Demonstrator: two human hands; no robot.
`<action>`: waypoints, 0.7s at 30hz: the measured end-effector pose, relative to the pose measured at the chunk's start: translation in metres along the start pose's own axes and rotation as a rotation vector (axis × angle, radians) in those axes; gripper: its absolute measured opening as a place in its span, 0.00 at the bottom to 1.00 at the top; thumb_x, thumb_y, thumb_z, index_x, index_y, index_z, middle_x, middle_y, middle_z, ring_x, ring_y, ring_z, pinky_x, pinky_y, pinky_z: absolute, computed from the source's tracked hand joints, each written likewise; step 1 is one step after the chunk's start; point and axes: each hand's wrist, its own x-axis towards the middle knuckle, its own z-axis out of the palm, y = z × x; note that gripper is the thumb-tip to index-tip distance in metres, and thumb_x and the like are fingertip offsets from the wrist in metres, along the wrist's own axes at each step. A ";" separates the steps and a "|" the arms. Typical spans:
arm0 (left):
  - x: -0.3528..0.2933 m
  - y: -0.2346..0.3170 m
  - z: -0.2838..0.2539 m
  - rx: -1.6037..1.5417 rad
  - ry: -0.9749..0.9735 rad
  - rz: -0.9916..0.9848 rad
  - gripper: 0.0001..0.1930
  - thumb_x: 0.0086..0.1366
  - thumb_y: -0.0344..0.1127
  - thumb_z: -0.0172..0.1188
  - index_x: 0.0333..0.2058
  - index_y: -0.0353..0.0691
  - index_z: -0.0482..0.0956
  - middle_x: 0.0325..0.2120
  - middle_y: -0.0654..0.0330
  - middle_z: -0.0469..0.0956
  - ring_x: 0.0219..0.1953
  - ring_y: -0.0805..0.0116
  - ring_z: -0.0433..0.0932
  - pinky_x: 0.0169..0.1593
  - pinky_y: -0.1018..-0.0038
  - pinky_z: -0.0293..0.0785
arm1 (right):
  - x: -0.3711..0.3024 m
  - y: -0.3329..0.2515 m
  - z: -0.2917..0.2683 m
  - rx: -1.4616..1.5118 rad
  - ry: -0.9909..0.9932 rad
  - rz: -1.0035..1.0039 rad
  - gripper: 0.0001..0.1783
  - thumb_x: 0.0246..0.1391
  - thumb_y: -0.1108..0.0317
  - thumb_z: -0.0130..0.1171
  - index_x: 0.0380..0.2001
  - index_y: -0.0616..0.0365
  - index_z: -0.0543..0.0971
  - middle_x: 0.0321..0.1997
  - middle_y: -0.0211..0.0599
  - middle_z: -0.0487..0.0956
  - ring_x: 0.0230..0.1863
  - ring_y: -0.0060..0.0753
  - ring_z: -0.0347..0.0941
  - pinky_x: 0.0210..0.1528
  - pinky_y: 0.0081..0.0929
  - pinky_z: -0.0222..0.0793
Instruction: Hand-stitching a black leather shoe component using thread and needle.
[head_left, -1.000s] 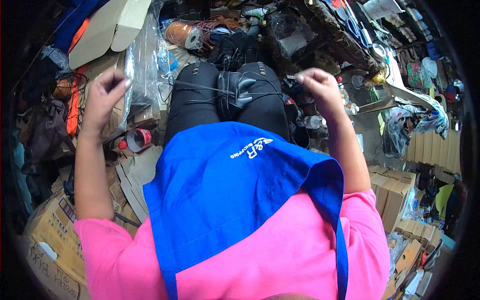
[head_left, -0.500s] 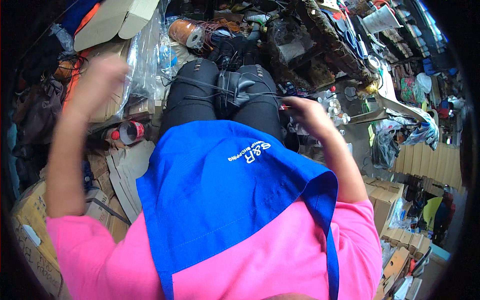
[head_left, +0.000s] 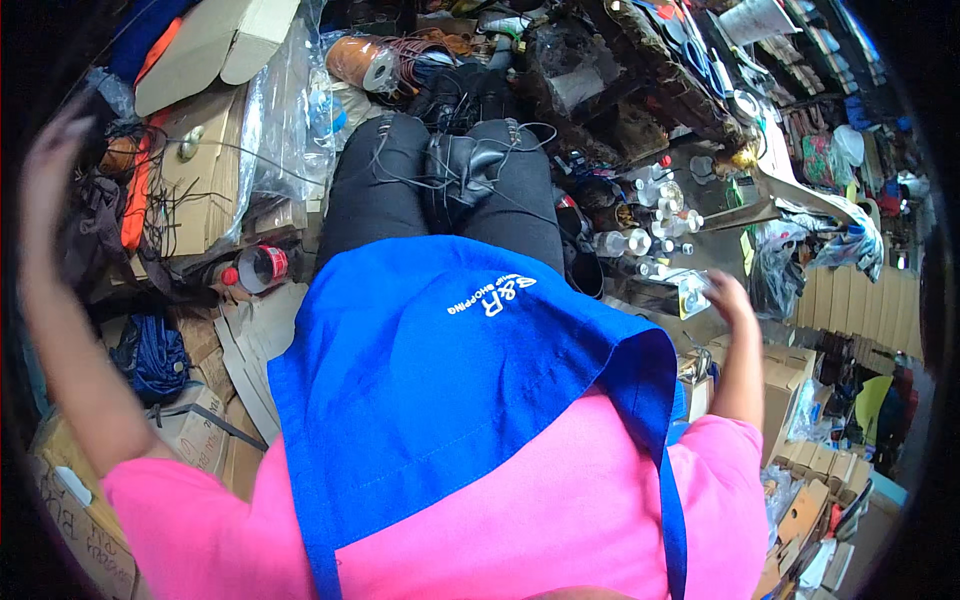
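Right hand (head_left: 728,298) at 3 o'clock pinches a small clear packet (head_left: 692,294), probably. Left hand (head_left: 50,160) raised, fingers spread, blurry. Steady the boot (head_left: 470,165) on your lap.

A shoe (head_left: 470,165) lies on the person's lap, between the knees, with cords running over it. Left of the legs stand flattened boxes (head_left: 195,165) and a can (head_left: 258,268). Right of the legs small bottles (head_left: 640,240) crowd together. The right hand (head_left: 728,298) hangs just beside them; the left hand (head_left: 50,165) is raised far left.
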 end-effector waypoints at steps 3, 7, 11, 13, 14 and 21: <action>-0.057 0.002 0.148 0.190 -0.283 0.586 0.17 0.55 0.27 0.60 0.45 0.38 0.81 0.38 0.58 0.77 0.42 0.67 0.75 0.48 0.73 0.70 | 0.014 -0.180 0.012 0.525 0.242 -0.513 0.23 0.46 0.56 0.67 0.48 0.43 0.79 0.43 0.40 0.78 0.46 0.42 0.75 0.49 0.34 0.70; -0.111 0.038 0.246 0.188 -0.504 0.572 0.18 0.52 0.31 0.66 0.44 0.39 0.80 0.43 0.55 0.74 0.46 0.56 0.75 0.51 0.66 0.71 | -0.019 -0.331 -0.013 0.523 0.295 -0.806 0.19 0.43 0.57 0.69 0.39 0.52 0.82 0.37 0.41 0.73 0.38 0.43 0.74 0.40 0.34 0.70; -0.115 0.048 0.260 0.146 -0.519 0.592 0.11 0.54 0.32 0.65 0.33 0.34 0.74 0.41 0.53 0.74 0.42 0.57 0.76 0.47 0.66 0.72 | -0.027 -0.363 -0.027 0.630 0.197 -0.790 0.13 0.50 0.60 0.65 0.30 0.60 0.78 0.31 0.36 0.75 0.33 0.36 0.73 0.36 0.31 0.68; -0.110 0.041 0.253 -0.033 -0.778 0.296 0.09 0.58 0.33 0.62 0.32 0.35 0.72 0.31 0.56 0.74 0.36 0.64 0.75 0.41 0.70 0.71 | -0.018 -0.345 -0.032 1.027 -0.276 -0.511 0.13 0.54 0.60 0.63 0.28 0.60 0.75 0.26 0.26 0.72 0.29 0.21 0.67 0.33 0.23 0.64; -0.109 0.038 0.246 -0.143 -0.783 0.210 0.07 0.61 0.33 0.58 0.33 0.37 0.71 0.25 0.61 0.72 0.32 0.72 0.72 0.38 0.74 0.69 | -0.016 -0.327 -0.038 0.973 -0.219 -0.547 0.15 0.55 0.58 0.62 0.27 0.58 0.73 0.24 0.21 0.69 0.30 0.14 0.60 0.32 0.18 0.61; -0.102 0.044 0.196 -0.399 -0.767 0.160 0.12 0.58 0.28 0.61 0.42 0.39 0.77 0.44 0.63 0.77 0.37 0.73 0.74 0.38 0.77 0.70 | -0.006 -0.223 -0.070 0.992 0.224 -0.299 0.13 0.50 0.66 0.68 0.20 0.55 0.73 0.20 0.19 0.70 0.24 0.12 0.61 0.26 0.15 0.56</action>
